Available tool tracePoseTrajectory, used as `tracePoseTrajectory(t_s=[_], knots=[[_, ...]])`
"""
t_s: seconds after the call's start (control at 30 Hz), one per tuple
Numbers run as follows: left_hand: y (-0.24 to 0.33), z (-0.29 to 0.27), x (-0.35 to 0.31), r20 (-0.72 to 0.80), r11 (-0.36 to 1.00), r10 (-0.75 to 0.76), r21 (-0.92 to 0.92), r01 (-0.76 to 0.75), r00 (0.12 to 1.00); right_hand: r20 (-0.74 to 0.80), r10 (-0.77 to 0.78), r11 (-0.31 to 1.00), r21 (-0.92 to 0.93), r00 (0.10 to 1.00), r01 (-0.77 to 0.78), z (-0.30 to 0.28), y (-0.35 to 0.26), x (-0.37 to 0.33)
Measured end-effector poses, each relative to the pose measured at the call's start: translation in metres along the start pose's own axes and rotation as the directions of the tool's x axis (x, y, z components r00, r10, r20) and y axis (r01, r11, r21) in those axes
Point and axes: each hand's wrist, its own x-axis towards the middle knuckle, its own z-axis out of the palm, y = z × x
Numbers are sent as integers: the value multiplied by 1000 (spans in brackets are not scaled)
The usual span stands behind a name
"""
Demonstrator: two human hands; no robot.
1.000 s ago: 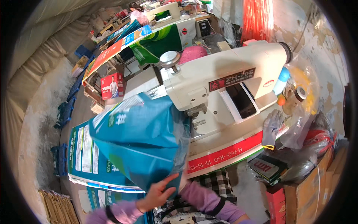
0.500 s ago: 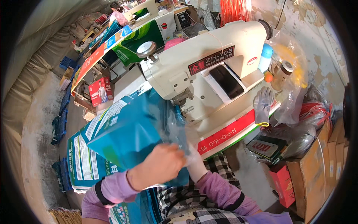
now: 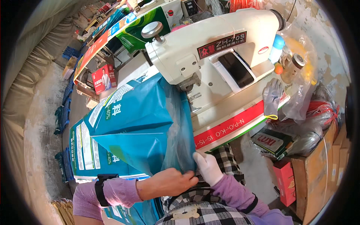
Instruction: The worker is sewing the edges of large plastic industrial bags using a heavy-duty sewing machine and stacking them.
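A blue-green printed woven bag (image 3: 131, 131) lies across the work surface, with a fold running toward its mouth. A clear plastic liner (image 3: 175, 131) shows inside the mouth, whose far part reaches under the head of the white sewing machine (image 3: 221, 37). At the near corner of the mouth, my bare left hand (image 3: 174, 182) is closed, its fingertips on the bag's edge. Beside it, my right hand (image 3: 208, 168), in a white glove, pinches the same edge between thumb and fingers. The fingertips of my left hand are partly hidden.
A phone (image 3: 236, 69) rests in a white tray on the machine bed. To the right are a grey glove (image 3: 272, 99), a blue-capped bottle (image 3: 276, 48), a jar (image 3: 293, 68) and cardboard boxes (image 3: 311, 176). More blue bags (image 3: 127, 213) lie below my left arm.
Both hands have come nearer to my body along the bag's mouth. The bag's edge is drawn straighter and its raised flap lies flatter. The view has shifted slightly.
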Motion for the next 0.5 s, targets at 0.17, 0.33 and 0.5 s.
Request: tracePoseTrajectory(t_s=[0.17, 0.33, 0.5], knots=[[-10, -41, 14, 159, 980, 161, 89, -176, 974, -114, -207, 913, -379, 972, 150, 13, 4, 11], [-82, -67, 10, 166, 868, 41, 482, -117, 985, -83, -163, 894, -434, 983, 112, 22, -13, -22], [-115, -175, -14, 52, 634, -155, 771, 59, 987, -81, -213, 811, -570, 974, 130, 22, -8, 16]])
